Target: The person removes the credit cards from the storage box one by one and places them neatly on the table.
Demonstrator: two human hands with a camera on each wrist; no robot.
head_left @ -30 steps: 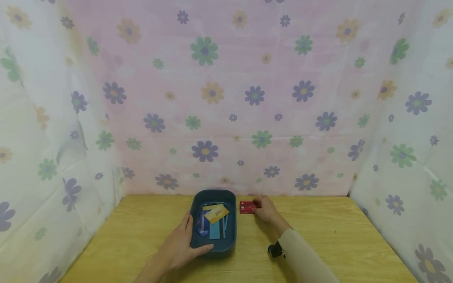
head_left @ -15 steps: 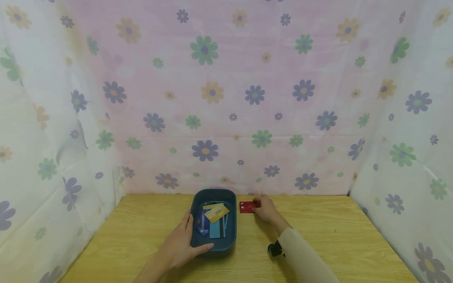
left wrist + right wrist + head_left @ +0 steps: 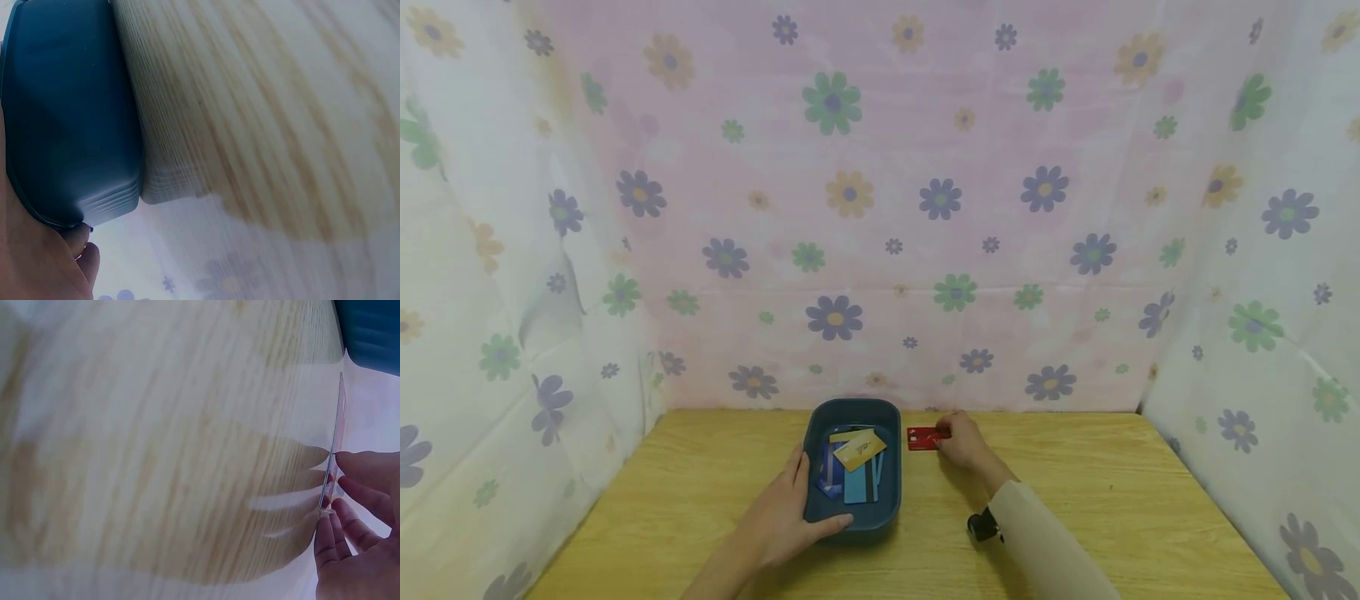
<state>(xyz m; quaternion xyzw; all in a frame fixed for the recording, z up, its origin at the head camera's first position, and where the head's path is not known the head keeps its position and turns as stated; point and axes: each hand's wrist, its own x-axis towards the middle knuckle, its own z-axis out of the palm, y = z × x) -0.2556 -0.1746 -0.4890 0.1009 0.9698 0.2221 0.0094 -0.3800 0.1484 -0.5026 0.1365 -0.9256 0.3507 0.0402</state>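
Note:
A dark teal plastic bin stands on the table, with my left hand gripping it at its near left side. The thumb lies over the near rim and the fingers along the left wall. Inside lie several bank cards: a yellow card on top, a light blue card with a dark stripe, and dark blue ones beneath. Right of the bin, my right hand pinches the right end of a red bank card. In the right wrist view that card shows nearly edge-on, close over the tabletop, fingertips around its end.
The wooden table ends at a flower-printed cloth behind, with more cloth at both sides. A small black device is strapped at the right wrist, by the beige sleeve.
Both hands, the bin and the red card keep their places. The head view has tilted very slightly.

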